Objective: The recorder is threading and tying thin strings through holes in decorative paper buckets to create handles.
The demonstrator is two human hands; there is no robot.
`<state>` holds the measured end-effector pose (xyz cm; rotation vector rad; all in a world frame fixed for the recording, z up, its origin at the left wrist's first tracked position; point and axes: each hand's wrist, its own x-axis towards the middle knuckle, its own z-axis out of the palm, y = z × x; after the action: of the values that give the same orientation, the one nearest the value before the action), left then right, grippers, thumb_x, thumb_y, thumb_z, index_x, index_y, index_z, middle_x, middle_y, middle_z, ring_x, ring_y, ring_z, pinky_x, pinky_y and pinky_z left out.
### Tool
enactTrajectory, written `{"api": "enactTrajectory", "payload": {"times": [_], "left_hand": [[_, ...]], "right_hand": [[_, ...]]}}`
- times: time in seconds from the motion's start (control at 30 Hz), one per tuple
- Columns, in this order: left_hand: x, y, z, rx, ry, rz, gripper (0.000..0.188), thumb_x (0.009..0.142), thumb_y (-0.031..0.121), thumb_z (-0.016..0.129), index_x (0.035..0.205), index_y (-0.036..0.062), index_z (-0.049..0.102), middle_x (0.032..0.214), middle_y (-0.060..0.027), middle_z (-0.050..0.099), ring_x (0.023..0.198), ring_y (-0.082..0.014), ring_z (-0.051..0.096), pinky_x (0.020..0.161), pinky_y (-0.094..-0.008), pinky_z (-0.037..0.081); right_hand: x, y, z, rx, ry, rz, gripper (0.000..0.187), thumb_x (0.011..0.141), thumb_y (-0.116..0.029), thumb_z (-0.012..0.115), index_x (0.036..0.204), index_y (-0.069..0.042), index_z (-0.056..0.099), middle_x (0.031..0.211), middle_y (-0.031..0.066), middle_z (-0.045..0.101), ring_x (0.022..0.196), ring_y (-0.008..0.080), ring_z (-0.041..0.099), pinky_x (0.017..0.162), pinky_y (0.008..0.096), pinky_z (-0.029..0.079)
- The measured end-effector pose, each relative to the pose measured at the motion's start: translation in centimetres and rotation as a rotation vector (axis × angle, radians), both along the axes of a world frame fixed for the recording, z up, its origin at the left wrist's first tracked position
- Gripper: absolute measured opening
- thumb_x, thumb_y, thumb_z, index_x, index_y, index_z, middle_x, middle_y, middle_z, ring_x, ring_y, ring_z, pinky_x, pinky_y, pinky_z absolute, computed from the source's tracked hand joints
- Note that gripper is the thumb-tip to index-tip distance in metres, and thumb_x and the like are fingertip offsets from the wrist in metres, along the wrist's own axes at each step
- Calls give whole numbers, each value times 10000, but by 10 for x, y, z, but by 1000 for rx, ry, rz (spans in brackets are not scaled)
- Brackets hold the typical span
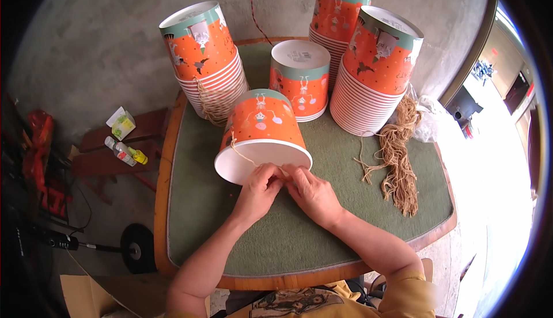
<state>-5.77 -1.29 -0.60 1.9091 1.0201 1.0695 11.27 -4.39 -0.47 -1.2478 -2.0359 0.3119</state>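
Note:
An orange paper bucket (262,123) with a green band and printed figures lies tipped on the table, its white open mouth toward me. A thin tan string (242,154) comes out of its side near the rim and runs down across the mouth to my fingers. At the rim's near edge my left hand (260,188) pinches the string, fingertips closed. Right against it, my right hand (311,194) is also closed on the string. The exact fingertip grip is partly hidden by the knuckles.
Upside-down bucket stacks stand at the left (199,59), back (337,24) and right (374,70); a shorter bucket (299,79) sits between them. A bundle of tan strings (400,162) lies at the right beside a clear plastic bag (429,119). A bench (124,139) holds bottles.

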Motion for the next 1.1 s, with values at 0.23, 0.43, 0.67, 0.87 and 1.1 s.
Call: {"api": "enactTrajectory", "payload": {"times": [0.23, 0.43, 0.67, 0.87, 1.1], "left_hand": [[-8, 3, 2, 109, 75, -151, 112, 863, -45, 609, 907, 6, 521, 927, -128, 602, 953, -334, 572, 813, -421, 469], [-4, 1, 5, 133, 175, -126, 105, 867, -51, 584, 927, 9, 521, 937, -144, 592, 940, -367, 556, 795, -464, 462], [-3, 1, 6, 145, 225, -87, 129, 857, -70, 567, 937, 14, 511, 942, -143, 596, 947, -382, 554, 811, -488, 460], [-6, 3, -3, 146, 160, -83, 127, 877, -41, 601, 969, 3, 525, 925, -139, 595, 916, -329, 590, 815, -420, 484], [0, 2, -8, -82, -6, 6, 162, 885, -48, 611, 969, -1, 481, 875, -152, 587, 829, -310, 609, 743, -413, 495]], "right_hand": [[6, -2, 3, 26, -32, 83, 389, 865, -99, 635, 1192, -58, 427, 909, 161, 627, 725, 349, 675, 568, 456, 559], [7, -1, 10, -22, -132, 45, 321, 848, -97, 652, 1102, -68, 459, 824, 102, 661, 695, 303, 689, 565, 415, 563], [3, -5, -1, 13, -233, -51, 260, 886, -134, 632, 1093, -79, 484, 809, 94, 686, 661, 282, 689, 515, 401, 553], [2, -4, 5, -62, -193, -106, 217, 885, -188, 665, 1056, -115, 551, 668, 97, 660, 596, 303, 676, 533, 412, 562], [0, 1, -2, -126, -29, -145, 122, 899, -218, 679, 944, -106, 658, 654, 108, 675, 574, 264, 690, 559, 381, 562]]}}
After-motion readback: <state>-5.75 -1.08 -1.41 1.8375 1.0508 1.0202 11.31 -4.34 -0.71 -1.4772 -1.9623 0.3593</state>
